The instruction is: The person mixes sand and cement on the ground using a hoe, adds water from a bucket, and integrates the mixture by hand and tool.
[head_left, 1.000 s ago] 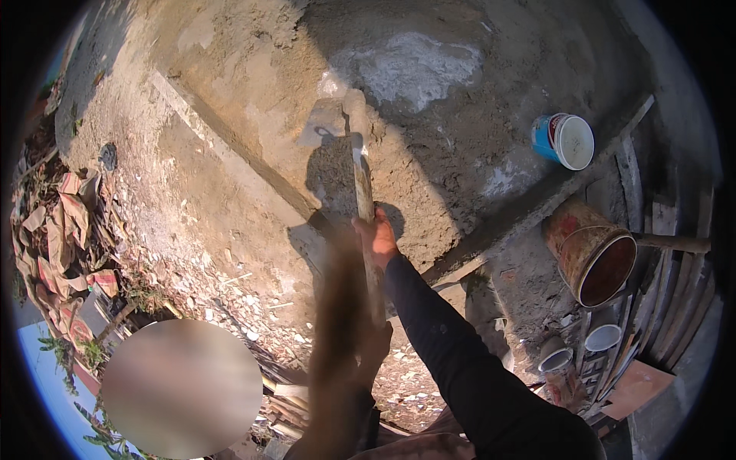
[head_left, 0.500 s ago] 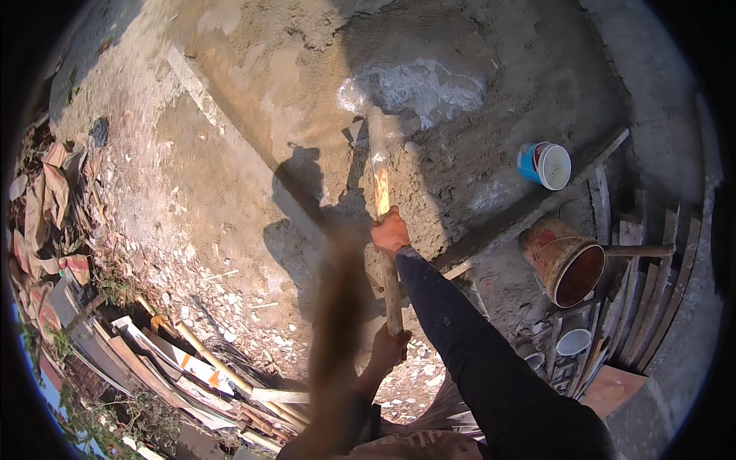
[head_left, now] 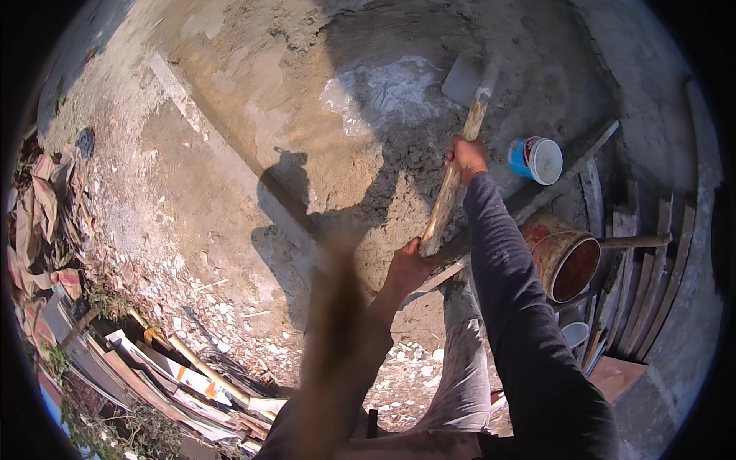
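A hoe (head_left: 452,188) with a pale wooden handle slants from the middle of the view up to the right. My right hand (head_left: 469,157) is wrapped round the handle's upper part. Lower down, my left hand (head_left: 412,264) grips it close to its butt end. The flat grey blade (head_left: 462,79) is at the far end, just right of a wet whitish puddle (head_left: 383,92) in the mix of sand and mortar (head_left: 414,157). Some blur covers the blade end, and whether the blade touches the mix I cannot tell.
A blue-and-white bucket (head_left: 537,160) lies tilted right of the hoe. Nearer stands a rusty brown bucket (head_left: 571,264) by stacked boards (head_left: 640,284). Boards edge the mix at left (head_left: 230,146) and right (head_left: 529,203). Rubble and scrap wood (head_left: 176,368) lie near left. A blurred brown strip (head_left: 337,322) blocks part of the view.
Both hands and the hoe have swung up and to the right. The blade has moved from below the puddle to its right side, and the handle now slants.
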Available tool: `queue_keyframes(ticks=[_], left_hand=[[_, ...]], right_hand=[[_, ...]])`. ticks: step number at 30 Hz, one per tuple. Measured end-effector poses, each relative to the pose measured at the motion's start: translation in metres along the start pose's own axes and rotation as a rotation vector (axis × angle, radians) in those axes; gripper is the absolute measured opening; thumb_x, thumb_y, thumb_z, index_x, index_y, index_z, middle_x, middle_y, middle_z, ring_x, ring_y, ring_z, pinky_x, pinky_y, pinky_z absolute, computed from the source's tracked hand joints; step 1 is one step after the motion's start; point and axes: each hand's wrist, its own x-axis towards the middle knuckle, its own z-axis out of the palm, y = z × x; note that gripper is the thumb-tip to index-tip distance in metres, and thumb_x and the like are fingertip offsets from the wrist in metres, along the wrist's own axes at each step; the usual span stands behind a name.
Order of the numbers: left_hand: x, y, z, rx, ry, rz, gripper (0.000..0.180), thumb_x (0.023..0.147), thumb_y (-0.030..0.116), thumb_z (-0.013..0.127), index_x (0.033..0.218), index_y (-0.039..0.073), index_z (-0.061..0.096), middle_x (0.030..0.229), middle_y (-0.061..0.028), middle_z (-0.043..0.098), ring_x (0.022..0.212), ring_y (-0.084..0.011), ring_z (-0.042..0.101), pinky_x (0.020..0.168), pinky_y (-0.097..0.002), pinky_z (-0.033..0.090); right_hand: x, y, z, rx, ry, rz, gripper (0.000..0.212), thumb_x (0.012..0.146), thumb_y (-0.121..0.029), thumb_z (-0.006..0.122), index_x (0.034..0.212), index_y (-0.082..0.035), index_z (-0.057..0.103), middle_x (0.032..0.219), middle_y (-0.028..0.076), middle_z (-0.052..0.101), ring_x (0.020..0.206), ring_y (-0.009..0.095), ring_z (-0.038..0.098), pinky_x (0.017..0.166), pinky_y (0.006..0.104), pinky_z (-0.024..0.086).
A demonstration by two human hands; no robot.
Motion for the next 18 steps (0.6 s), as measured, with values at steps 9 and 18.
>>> queue_keyframes(ticks=[9, 18], left_hand=[[-0.195, -0.101, 0.035, 0.070, -0.137, -0.451, 0.048, 0.083, 0.024, 0.071, 0.124, 0.001, 0.060, 0.083, -0.0188, 0.069, 0.074, -0.0271, 0.069, 0.067, -0.0404, 0.053], [0.092, 0.024, 0.086, -0.105, -0.032, -0.099, 0.046, 0.083, 0.023, 0.070, 0.123, 0.002, 0.060, 0.078, -0.0144, 0.067, 0.069, -0.0241, 0.067, 0.064, -0.0385, 0.053]], right_hand=[[-0.182, 0.163, 0.028, 0.144, -0.121, 0.261, 0.026, 0.088, -0.008, 0.060, 0.109, -0.005, 0.045, 0.068, 0.008, 0.057, 0.049, 0.019, 0.058, 0.044, 0.0358, 0.048], [0.035, -0.021, -0.086, 0.186, 0.129, -0.375, 0.036, 0.089, -0.007, 0.060, 0.118, 0.007, 0.044, 0.072, 0.012, 0.057, 0.046, 0.020, 0.058, 0.043, 0.0371, 0.047]])
